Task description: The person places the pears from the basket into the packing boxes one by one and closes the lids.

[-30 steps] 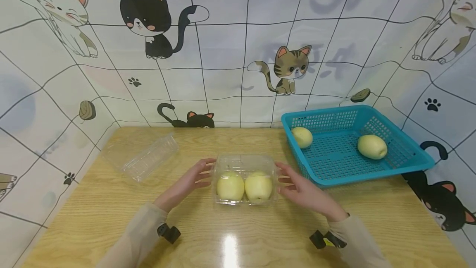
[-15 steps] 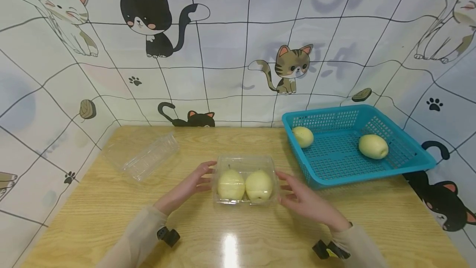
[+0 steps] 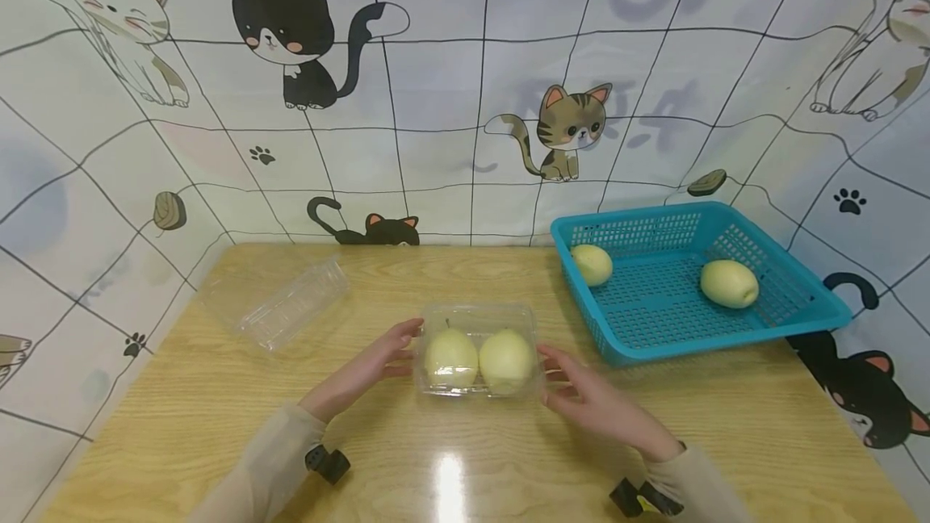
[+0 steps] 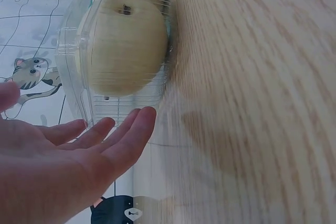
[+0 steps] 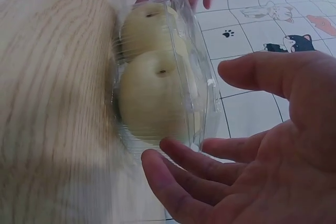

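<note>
A clear plastic clamshell box (image 3: 475, 315) sits on the wooden table in front of me, lid down over two pale yellow pears. The left pear (image 3: 451, 357) and the right pear (image 3: 506, 363) lie side by side inside it. My left hand (image 3: 374, 366) is at the box's left side, its fingers loosely extended with the tips close to the plastic in the left wrist view. On the opposite side, my right hand (image 3: 592, 398) has its thumb and fingers spread apart, fingertips near the box wall (image 5: 202, 72). Neither hand wraps round the box.
A blue perforated basket (image 3: 654, 349) stands at the back right with two more pears, one by its left wall (image 3: 592, 265) and one at the right (image 3: 729, 284). Another clear plastic container (image 3: 294, 305) lies at the back left. A cat-patterned cloth (image 3: 436, 87) rises behind the table (image 3: 378, 458).
My right hand has shifted slightly toward me along the box's side. The left hand has barely moved. The box and pears stay in place.
</note>
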`<state>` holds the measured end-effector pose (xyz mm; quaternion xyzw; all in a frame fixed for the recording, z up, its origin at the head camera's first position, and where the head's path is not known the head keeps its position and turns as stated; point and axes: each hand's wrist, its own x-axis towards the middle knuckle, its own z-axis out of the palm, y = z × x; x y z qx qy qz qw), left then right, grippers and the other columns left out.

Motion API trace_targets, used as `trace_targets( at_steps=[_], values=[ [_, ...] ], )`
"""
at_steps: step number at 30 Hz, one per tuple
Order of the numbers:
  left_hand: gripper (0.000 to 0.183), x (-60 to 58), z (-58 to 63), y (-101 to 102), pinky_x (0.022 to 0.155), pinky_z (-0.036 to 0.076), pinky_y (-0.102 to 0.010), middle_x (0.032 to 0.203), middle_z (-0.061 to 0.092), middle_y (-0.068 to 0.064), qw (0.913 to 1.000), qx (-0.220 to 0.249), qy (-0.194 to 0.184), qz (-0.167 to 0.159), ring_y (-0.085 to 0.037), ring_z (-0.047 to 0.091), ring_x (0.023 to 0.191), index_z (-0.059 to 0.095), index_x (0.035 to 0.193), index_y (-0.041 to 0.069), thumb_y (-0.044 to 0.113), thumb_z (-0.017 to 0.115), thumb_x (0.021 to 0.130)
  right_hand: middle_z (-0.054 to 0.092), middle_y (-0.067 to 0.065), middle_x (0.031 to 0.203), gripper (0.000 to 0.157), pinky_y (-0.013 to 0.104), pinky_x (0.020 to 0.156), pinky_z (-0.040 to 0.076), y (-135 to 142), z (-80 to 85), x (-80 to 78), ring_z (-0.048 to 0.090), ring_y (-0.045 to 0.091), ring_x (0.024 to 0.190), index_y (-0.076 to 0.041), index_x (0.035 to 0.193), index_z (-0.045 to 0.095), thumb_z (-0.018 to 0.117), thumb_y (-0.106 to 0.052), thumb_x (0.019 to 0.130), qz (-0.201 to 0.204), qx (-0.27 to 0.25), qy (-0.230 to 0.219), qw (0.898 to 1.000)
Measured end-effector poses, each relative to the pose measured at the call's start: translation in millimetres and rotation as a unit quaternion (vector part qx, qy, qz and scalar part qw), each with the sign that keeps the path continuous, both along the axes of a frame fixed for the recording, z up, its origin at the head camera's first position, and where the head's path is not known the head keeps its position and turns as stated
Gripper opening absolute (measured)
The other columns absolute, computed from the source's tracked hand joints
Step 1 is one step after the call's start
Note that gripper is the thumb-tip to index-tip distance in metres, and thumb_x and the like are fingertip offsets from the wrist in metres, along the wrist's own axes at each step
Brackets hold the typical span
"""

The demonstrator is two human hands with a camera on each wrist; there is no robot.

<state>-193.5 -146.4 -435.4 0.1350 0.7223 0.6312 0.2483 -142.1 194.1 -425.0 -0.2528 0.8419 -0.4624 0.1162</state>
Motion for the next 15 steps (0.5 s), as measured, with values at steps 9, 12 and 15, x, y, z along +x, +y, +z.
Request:
trace_targets(
  at_steps=[9, 12, 15],
  values=[
    [0.067, 3.8, -4.2, -7.3, 0.101, 0.040, -0.052, 0.151, 0.023, -0.025, 0.9942, -0.057, 0.084, -0.035, -0.045, 0.039, 0.129, 0.016, 0.153, 0.001, 0.015, 0.051, 0.097, 0.056, 0.021, 0.117, 0.056, 0.047, 0.087, 0.051, -7.1, 1.5, -0.3, 0.055, 0.040, 0.109, 0.009, 0.140, 0.035, 0.060, -0.014, 0.095, -0.049, -0.010, -0.012, 0.999],
    [0.073, 3.3, -6.8, -7.9, 0.101, 0.039, -0.054, 0.147, 0.026, -0.030, 0.9908, -0.066, 0.109, -0.045, -0.048, 0.037, 0.128, 0.015, 0.152, -0.001, 0.011, 0.058, 0.095, 0.058, 0.017, 0.113, 0.054, 0.044, 0.085, 0.052, -8.7, 0.0, -0.7, 0.057, 0.036, 0.106, 0.009, 0.139, 0.037, 0.060, -0.012, 0.095, -0.063, -0.016, -0.015, 0.998],
    [0.077, 5.1, -6.9, -8.3, 0.103, 0.037, -0.054, 0.144, 0.032, -0.028, 0.9908, -0.076, 0.102, -0.046, -0.045, 0.038, 0.128, 0.015, 0.154, 0.004, 0.011, 0.063, 0.093, 0.058, 0.014, 0.109, 0.053, 0.041, 0.083, 0.052, -9.7, -2.5, -1.4, 0.058, 0.032, 0.101, 0.008, 0.138, 0.038, 0.061, -0.010, 0.094, -0.073, -0.019, -0.012, 0.997]
  ],
)
